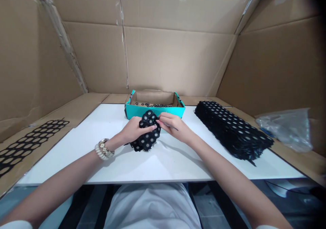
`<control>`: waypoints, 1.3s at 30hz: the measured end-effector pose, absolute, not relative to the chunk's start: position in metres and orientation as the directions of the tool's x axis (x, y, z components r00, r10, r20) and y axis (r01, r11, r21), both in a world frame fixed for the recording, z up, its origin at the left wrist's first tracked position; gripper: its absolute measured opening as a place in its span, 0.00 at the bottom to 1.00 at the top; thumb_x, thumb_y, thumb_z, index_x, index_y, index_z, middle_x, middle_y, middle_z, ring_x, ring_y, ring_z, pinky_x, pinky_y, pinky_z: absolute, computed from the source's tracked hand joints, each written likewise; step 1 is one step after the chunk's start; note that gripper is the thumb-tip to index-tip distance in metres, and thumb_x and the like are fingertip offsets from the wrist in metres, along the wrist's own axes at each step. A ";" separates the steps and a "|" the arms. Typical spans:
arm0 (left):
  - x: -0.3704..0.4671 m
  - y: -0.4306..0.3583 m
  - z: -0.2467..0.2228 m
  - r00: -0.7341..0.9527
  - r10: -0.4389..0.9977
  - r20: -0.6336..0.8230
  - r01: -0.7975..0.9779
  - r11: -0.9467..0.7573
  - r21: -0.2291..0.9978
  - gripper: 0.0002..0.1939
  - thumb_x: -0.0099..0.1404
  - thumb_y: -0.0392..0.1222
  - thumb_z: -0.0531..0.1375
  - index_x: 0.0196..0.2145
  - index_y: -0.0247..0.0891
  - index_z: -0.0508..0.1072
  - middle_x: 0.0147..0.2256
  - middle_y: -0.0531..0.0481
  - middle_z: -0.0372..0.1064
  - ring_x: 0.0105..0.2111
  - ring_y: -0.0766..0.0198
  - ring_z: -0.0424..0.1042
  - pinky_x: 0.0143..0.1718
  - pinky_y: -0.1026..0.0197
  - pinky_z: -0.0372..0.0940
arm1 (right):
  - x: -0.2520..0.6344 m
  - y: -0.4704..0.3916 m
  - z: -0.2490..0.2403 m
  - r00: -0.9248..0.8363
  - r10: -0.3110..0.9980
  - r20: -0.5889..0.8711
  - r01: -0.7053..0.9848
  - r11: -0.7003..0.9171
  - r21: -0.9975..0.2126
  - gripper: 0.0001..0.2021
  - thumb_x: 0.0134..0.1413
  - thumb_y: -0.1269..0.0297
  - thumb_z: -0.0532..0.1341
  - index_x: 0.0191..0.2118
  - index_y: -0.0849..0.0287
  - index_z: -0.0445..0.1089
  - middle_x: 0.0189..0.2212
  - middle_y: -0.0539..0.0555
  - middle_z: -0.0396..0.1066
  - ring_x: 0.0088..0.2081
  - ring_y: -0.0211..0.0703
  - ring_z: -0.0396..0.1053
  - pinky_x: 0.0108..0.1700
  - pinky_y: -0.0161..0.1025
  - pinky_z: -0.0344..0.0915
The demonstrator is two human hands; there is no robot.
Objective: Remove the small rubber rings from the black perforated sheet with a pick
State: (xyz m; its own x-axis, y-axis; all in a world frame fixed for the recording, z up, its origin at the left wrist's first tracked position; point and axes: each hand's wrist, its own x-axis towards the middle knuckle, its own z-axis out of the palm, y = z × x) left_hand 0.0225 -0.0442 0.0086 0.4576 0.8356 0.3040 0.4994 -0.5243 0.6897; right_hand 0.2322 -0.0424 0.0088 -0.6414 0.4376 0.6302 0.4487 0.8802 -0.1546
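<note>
My left hand is closed around a folded black sheet patterned with round pale spots, its thumb lying across the front. The sheet is held up over the white table, just in front of a turquoise-edged cardboard box. At the sheet's right edge, my right hand pinches a thin, slender tool, whose back end sticks out below the fingers. Its working tip is too small to make out. Inside the box lie several small black rings.
A thick stack of black spotted sheets lies on the right of the white table. Beyond it sits a clear plastic bag. On the left, a black sheet with open round holes rests on cardboard. Tall cardboard walls surround the table.
</note>
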 end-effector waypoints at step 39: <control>0.019 -0.036 0.009 0.580 0.805 0.128 0.271 -0.338 0.901 0.18 0.58 0.53 0.63 0.35 0.33 0.77 0.35 0.45 0.77 0.40 0.54 0.76 0.45 0.57 0.67 | 0.237 -0.053 0.025 -0.601 0.502 0.622 0.366 0.865 -0.344 0.15 0.65 0.64 0.51 0.26 0.59 0.63 0.33 0.55 0.69 0.34 0.39 0.66 0.36 0.37 0.62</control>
